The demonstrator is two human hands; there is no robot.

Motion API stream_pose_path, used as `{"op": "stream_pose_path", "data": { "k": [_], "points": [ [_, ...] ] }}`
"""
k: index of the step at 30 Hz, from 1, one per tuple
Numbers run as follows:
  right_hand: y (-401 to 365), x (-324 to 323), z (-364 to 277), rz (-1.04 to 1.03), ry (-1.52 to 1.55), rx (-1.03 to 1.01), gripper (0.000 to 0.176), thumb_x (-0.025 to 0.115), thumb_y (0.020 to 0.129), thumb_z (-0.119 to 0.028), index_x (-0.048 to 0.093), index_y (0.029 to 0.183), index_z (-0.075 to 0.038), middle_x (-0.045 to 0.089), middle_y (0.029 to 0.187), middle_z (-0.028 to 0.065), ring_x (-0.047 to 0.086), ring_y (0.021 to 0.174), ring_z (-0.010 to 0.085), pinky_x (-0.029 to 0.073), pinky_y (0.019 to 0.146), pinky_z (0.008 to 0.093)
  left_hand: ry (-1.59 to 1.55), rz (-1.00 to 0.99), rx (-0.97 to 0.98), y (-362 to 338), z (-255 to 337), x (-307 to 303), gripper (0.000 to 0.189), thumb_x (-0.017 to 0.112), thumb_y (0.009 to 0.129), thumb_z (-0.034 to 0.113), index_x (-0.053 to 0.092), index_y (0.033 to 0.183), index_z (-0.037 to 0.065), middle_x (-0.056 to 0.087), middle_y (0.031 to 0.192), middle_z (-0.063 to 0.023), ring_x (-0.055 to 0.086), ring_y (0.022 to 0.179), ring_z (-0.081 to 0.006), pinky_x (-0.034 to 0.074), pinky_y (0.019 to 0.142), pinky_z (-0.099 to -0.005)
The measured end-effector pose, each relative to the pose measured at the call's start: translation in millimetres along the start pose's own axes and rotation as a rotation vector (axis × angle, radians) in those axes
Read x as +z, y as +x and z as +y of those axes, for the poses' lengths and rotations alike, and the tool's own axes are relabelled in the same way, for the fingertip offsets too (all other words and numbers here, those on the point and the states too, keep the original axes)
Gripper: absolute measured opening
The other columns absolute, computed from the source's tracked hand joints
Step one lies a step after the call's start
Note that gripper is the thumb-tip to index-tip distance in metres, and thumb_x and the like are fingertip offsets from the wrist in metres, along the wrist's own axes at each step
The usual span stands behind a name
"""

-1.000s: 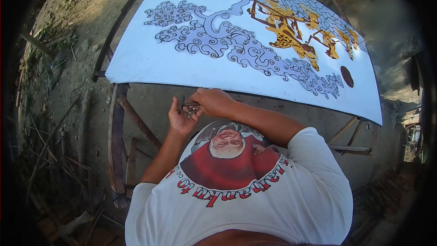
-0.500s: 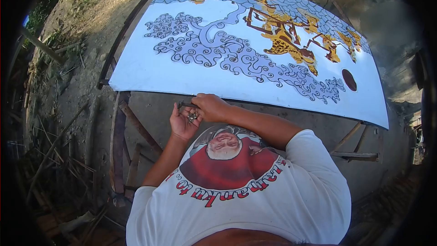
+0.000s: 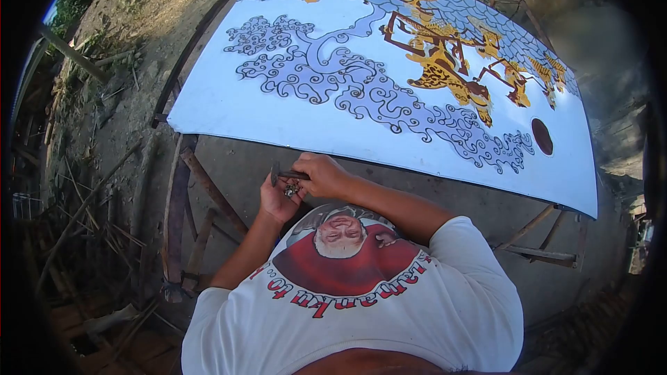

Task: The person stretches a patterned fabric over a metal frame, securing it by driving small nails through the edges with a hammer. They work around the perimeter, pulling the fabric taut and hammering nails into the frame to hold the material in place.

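Observation:
My right hand [image 3: 324,174] is closed around the handle of a small hammer [image 3: 292,175], whose head lies to the left, over the fingers of my left hand. My left hand [image 3: 276,201] is cupped palm up. In it rests a little heap of small shiny metal pieces [image 3: 290,190], perhaps tacks or nails, too small to tell. Both hands meet just in front of my chest, below the near edge of a large white painted cloth [image 3: 229,107]. The cloth is stretched on a frame and shows purple curling cloud shapes and yellow-brown figures.
Wooden legs and braces [image 3: 212,191] hold up the frame at the left, with another support [image 3: 542,253] at the right. Bare ground with sticks and branches [image 3: 90,201] lies to the left. A dark oval [image 3: 542,137] marks the cloth's right side.
The hammer now points more clearly to the left, its head by my left fingertips. Both hands have dropped slightly in view, and the camera has shifted a little.

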State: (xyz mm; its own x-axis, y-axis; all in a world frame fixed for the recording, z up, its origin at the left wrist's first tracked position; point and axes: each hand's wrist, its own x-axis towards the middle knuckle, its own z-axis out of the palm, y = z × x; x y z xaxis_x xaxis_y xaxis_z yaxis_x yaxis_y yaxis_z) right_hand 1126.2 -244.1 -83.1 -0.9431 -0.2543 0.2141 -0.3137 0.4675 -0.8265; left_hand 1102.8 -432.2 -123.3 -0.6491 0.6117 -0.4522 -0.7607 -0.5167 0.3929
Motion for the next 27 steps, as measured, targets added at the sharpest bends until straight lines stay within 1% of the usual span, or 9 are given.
{"op": "stream_pose_path", "data": {
  "k": [3,6,8,12,17,22,24,25,27],
  "points": [
    [7,-7,-8,-0.039,-0.098,0.023,0.021,0.072,0.076,-0.014,0.069,0.095,-0.007,0.065,0.099,0.0148,0.065,0.087,0.0365,0.051,0.074,0.0469,-0.072,-0.112,0.002,2,9,26,0.051,0.049,0.098,0.049,0.062,0.117,0.004,0.067,0.111,-0.0109,0.064,0.106,-0.0271,0.052,0.091,-0.0427],
    [21,-7,-18,-0.063,-0.143,0.012,0.026,0.071,0.077,-0.013,0.070,0.102,-0.011,0.065,0.106,0.0113,0.066,0.093,0.0345,0.053,0.078,0.0462,-0.039,-0.160,-0.015,28,23,-2,0.063,0.052,0.096,0.052,0.056,0.130,0.000,0.063,0.127,-0.0145,0.062,0.116,-0.0286,0.049,0.098,-0.0424],
    [35,-2,-22,-0.092,-0.221,0.006,0.024,0.065,0.083,-0.012,0.072,0.106,-0.012,0.065,0.116,0.0094,0.068,0.094,0.0327,0.055,0.081,0.0452,-0.037,-0.184,-0.022,33,35,-11,0.068,0.054,0.095,0.053,0.051,0.136,0.000,0.059,0.133,-0.0159,0.059,0.120,-0.0294,0.048,0.101,-0.0424],
    [73,19,-24,-0.176,-0.338,0.038,0.024,0.063,0.084,-0.012,0.071,0.106,-0.010,0.065,0.114,0.0115,0.068,0.093,0.0329,0.055,0.080,0.0463,-0.054,-0.224,-0.015,30,69,-19,0.076,0.056,0.094,0.054,0.043,0.144,-0.002,0.051,0.145,-0.0184,0.053,0.130,-0.0311,0.045,0.106,-0.0417],
    [116,39,-35,-0.323,-0.519,-0.007,0.023,0.062,0.084,-0.013,0.069,0.104,-0.005,0.066,0.104,0.0162,0.068,0.089,0.0350,0.056,0.075,0.0467,-0.125,-0.201,0.022,24,105,-33,0.075,0.057,0.094,0.051,0.044,0.145,-0.003,0.053,0.142,-0.0177,0.054,0.129,-0.0298,0.045,0.105,-0.0415],
    [147,55,-40,-0.331,-0.480,-0.007,0.027,0.063,0.083,-0.013,0.067,0.109,-0.006,0.067,0.102,0.0154,0.069,0.087,0.0351,0.056,0.075,0.0463,-0.190,-0.163,0.008,19,139,-48,0.067,0.057,0.096,0.047,0.051,0.139,-0.004,0.061,0.131,-0.0142,0.057,0.120,-0.0265,0.048,0.099,-0.0400],
    [155,61,-41,-0.296,-0.416,-0.010,0.029,0.064,0.083,-0.014,0.066,0.111,-0.007,0.067,0.101,0.0149,0.068,0.087,0.0351,0.056,0.075,0.0461,-0.220,-0.277,-0.025,23,149,-61,0.066,0.041,0.102,0.052,0.049,0.139,-0.003,0.055,0.140,-0.0189,0.053,0.129,-0.0307,0.043,0.108,-0.0431],
    [158,62,-42,-0.280,-0.401,0.005,0.029,0.064,0.082,-0.014,0.065,0.111,-0.007,0.067,0.100,0.0151,0.068,0.087,0.0355,0.055,0.075,0.0460,-0.227,-0.281,-0.026,26,153,-67,0.066,0.041,0.102,0.052,0.049,0.139,-0.003,0.055,0.140,-0.0189,0.053,0.129,-0.0307,0.043,0.108,-0.0431],
    [163,64,-46,-0.270,-0.389,0.024,0.030,0.065,0.082,-0.013,0.064,0.111,-0.008,0.067,0.100,0.0153,0.068,0.086,0.0360,0.055,0.075,0.0459,-0.320,-0.489,-0.054,28,159,-73,0.063,0.040,0.102,0.052,0.055,0.132,-0.001,0.061,0.129,-0.0169,0.057,0.122,-0.0290,0.046,0.104,-0.0431]
  ]
}}
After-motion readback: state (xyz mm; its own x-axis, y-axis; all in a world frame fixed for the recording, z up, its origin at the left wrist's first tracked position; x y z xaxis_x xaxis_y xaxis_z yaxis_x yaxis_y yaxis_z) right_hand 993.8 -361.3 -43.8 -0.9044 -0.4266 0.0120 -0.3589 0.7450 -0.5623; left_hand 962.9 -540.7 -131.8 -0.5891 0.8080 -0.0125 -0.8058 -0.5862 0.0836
